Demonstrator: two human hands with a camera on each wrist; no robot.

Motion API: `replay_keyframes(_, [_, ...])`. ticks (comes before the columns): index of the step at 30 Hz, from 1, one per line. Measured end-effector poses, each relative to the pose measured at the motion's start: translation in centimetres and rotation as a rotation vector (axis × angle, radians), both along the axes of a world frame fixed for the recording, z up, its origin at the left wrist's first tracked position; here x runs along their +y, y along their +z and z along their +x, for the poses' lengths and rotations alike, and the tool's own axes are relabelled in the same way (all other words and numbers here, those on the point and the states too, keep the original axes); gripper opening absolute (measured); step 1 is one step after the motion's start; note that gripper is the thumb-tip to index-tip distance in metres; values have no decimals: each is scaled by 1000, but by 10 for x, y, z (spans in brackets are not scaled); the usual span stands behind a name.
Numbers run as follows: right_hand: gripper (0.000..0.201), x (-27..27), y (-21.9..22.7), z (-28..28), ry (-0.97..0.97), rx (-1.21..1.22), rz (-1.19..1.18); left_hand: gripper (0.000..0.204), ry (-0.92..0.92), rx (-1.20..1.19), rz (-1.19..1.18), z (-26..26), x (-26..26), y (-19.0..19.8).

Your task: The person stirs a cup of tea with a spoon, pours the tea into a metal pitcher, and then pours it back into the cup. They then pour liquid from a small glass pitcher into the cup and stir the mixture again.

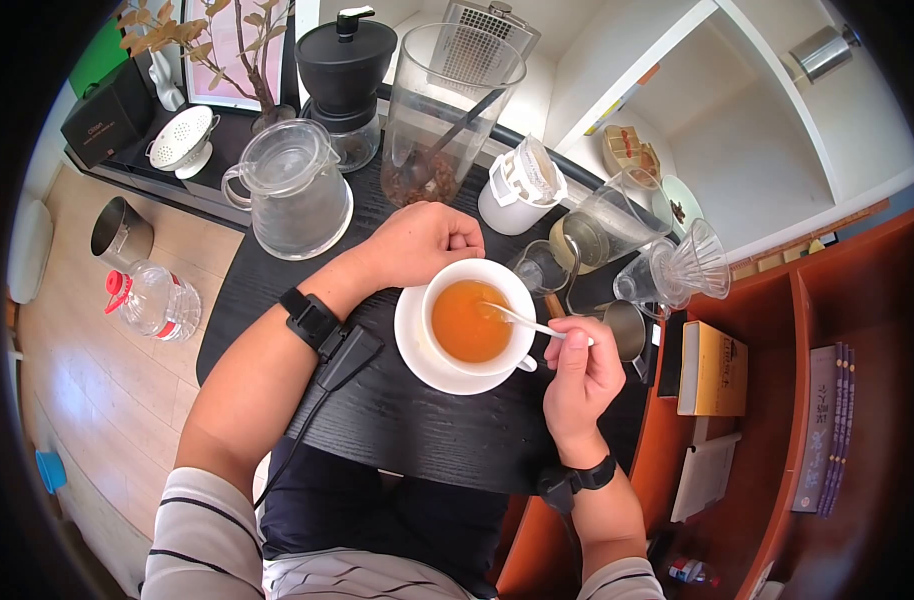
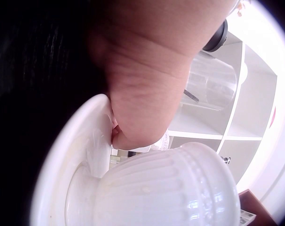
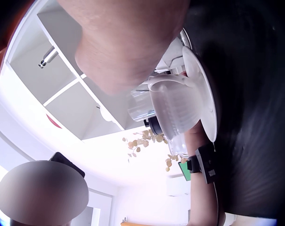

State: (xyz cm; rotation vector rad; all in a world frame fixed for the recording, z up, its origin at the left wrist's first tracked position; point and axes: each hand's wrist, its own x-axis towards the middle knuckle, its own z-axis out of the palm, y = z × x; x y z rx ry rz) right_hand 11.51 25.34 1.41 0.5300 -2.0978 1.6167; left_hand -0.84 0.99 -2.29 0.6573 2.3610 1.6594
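A white cup (image 1: 524,290) of amber liquid stands on a white saucer (image 1: 413,350); its ribbed side shows in the left wrist view (image 2: 170,188) and the right wrist view (image 3: 177,106). My right hand (image 1: 585,380) pinches the handle of a white spoon (image 1: 537,326), whose other end dips into the liquid. Behind the cup, my left hand (image 1: 422,245) has curled fingers at the saucer's far rim, and in the left wrist view this hand (image 2: 147,94) meets the saucer (image 2: 62,160). The cup partly hides that contact. My right hand (image 3: 123,52) is above the cup in the right wrist view.
Behind the hands are a glass jug (image 1: 292,200), black grinder (image 1: 345,70), tall glass container (image 1: 447,110) and white drip-bag cup (image 1: 517,200). Glassware, including a ribbed dripper (image 1: 699,262), stands right of the cup. A bookshelf (image 1: 802,330) is at the right, a water bottle (image 1: 162,305) left.
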Motion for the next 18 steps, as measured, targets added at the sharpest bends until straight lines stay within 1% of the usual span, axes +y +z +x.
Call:
replay_keyframes(4, [24, 0, 2, 2, 46, -38, -6, 18, 3, 5, -14, 1, 0, 3])
replay_keyframes(6, [24, 2, 3, 2, 117, -8, -5, 18, 5, 11, -18, 2, 0, 4])
replay_keyframes(7, [24, 2, 3, 2, 117, -8, -5, 18, 5, 11, -18, 2, 0, 5])
replay_keyframes(9, [24, 4, 4, 2, 203, 31, -8, 18, 5, 6, -19, 2, 0, 5])
replay_keyframes(12, [24, 5, 2, 2, 214, 55, -2, 17, -5, 19, -19, 1, -1, 3])
replay_keyframes(16, [23, 3, -1, 1, 164, 56, -42, 17, -11, 22, -8, 1, 0, 3])
replay_keyframes(18, [22, 1, -1, 1, 30, 44, -65, 18, -3, 14, -34, 1, 0, 4])
